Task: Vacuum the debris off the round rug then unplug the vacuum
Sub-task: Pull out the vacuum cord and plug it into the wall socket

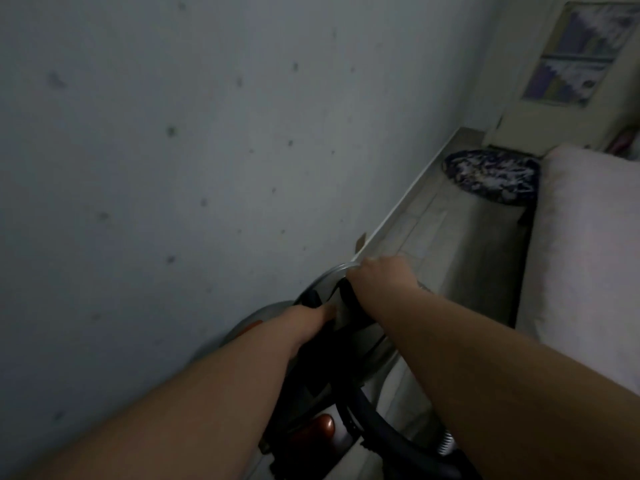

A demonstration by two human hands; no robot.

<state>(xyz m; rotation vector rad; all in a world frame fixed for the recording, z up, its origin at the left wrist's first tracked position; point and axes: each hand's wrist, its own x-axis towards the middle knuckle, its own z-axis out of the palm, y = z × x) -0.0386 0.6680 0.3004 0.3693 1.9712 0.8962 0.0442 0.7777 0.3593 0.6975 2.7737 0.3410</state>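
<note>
The left hand [313, 311] is closed round a black handle on top of the vacuum [346, 327], thumb lying along the near side and fingers hidden behind the handle. Just beyond it, the right hand [375, 275] is curled knuckles-up over the far top edge of the vacuum, beside a silver rim. Its fingertips are out of sight, so exactly which part it grips cannot be told. Both bare forearms reach in from the bottom of the view and meet over the machine.

The vacuum is a grey canister with red-orange parts, standing on the floor [460, 258] close against the wall [173, 168]. A black hose [384, 431] loops out from its near end, under the right forearm.

The round rug [491, 176], dark blue with pale flecks and white debris across it, lies well beyond the hands on the pale tiled floor. It sits between the wall's baseboard [408, 209] and a bed [588, 254] with light pink bedding, whose edge hides part of it. Past the rug stands a pale door [519, 119] with a patterned panel. The picture is dim and tilted.
</note>
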